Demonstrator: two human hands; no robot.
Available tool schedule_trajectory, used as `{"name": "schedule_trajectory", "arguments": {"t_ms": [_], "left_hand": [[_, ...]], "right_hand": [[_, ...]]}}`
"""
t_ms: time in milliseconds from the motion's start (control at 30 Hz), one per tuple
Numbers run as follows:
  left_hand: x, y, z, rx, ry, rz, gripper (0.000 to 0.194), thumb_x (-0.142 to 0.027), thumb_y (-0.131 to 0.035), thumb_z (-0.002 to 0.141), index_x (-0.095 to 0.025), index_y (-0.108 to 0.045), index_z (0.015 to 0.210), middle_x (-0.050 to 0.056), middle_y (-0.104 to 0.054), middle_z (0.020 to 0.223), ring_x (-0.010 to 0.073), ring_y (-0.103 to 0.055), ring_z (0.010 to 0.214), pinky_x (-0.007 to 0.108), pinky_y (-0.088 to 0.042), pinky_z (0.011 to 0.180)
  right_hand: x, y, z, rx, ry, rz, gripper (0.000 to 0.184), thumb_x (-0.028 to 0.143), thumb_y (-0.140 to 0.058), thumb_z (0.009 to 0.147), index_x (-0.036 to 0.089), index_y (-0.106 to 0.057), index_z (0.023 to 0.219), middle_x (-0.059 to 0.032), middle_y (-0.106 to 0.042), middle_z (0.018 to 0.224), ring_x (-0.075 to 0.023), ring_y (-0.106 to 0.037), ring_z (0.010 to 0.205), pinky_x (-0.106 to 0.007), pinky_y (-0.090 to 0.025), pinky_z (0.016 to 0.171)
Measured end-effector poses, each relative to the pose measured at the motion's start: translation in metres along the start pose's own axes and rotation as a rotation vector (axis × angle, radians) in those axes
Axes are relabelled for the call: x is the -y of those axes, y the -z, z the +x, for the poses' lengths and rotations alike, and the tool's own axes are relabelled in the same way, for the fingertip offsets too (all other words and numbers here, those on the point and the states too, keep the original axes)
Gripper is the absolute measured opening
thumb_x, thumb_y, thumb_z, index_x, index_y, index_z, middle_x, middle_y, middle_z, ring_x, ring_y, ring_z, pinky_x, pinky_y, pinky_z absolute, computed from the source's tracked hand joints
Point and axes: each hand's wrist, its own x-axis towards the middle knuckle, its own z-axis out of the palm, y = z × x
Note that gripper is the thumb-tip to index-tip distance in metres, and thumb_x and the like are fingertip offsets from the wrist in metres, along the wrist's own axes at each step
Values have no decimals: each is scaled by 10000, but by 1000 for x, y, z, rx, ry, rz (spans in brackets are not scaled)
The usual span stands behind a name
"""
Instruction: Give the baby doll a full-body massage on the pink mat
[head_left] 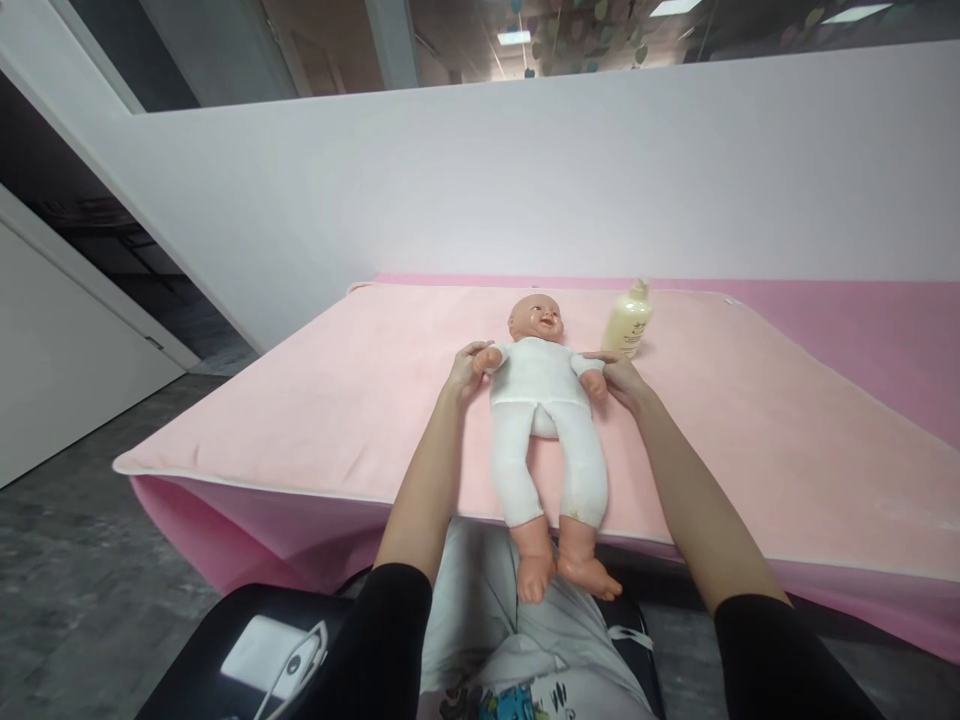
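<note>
A baby doll (545,375) with a white cloth body lies on its back on a pink padded mat (337,400), its feet sticking out past the near edge over my lap. My left hand (466,370) is closed around the doll's arm on the left, near the doll's hand. On the other side, my right hand (621,378) holds the doll's other arm, with fingers partly hidden behind it. Just beyond my right hand stands a pale yellow lotion bottle (627,320), close to but seemingly apart from my fingers.
A brighter pink cloth (862,330) shows under the mat. Behind the table rises a white wall (525,180) with a window above. A white device with a cable (274,655) rests on a black seat at lower left. A door (75,340) is at far left.
</note>
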Motion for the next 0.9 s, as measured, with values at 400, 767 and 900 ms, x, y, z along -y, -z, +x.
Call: {"name": "schedule_trajectory", "arguments": {"t_ms": [400, 767, 900], "left_hand": [[10, 5, 11, -76, -59, 270, 376, -260, -707, 728, -95, -650, 1060, 87, -683, 867, 124, -593, 633, 259, -464, 612], [19, 1, 7, -176, -337, 715, 377, -385, -597, 814, -123, -661, 1077, 117, -684, 976, 222, -616, 883, 341, -469, 826], [19, 1, 6, -110, -264, 438, 795, -228, -842, 526, -168, -526, 1253, 114, -624, 1139, 200, -602, 954, 307, -492, 822]], "right_hand": [[-6, -7, 10, -96, 5, -45, 398, 391, -844, 524, 142, -725, 812, -52, -718, 861, -145, -638, 777, -270, -515, 739], [-4, -23, 4, -270, 26, -302, 440, 539, -761, 549, 141, -645, 694, -32, -645, 706, -127, -548, 652, -253, -443, 594], [-2, -31, -6, -253, 92, -349, 537, 490, -808, 481, 151, -626, 856, -47, -666, 868, -158, -585, 777, -278, -486, 684]]}}
